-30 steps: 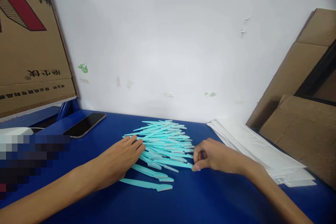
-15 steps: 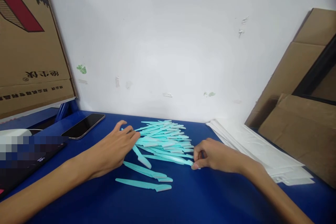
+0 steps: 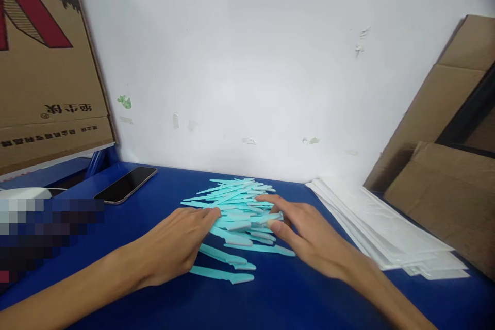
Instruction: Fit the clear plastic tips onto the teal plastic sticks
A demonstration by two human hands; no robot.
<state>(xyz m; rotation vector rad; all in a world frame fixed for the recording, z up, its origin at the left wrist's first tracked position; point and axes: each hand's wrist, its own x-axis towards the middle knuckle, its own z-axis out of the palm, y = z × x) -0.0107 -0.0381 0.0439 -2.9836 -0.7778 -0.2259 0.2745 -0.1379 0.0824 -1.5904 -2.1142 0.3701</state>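
I'm partway through, I judge: most of the teal eyebrow razors (image 3: 240, 215) overlap roughly lengthwise in a heap mid-tabletop (image 3: 270, 299), ends still uneven, with a few strays (image 3: 224, 274) lying in front. My left hand (image 3: 183, 240) has its fingers bunched over the heap's left end, grip hidden. My right hand (image 3: 309, 232), low at the outer edge half a second ago, is now in over the right end, thumb and forefinger parted, no firm hold visible.
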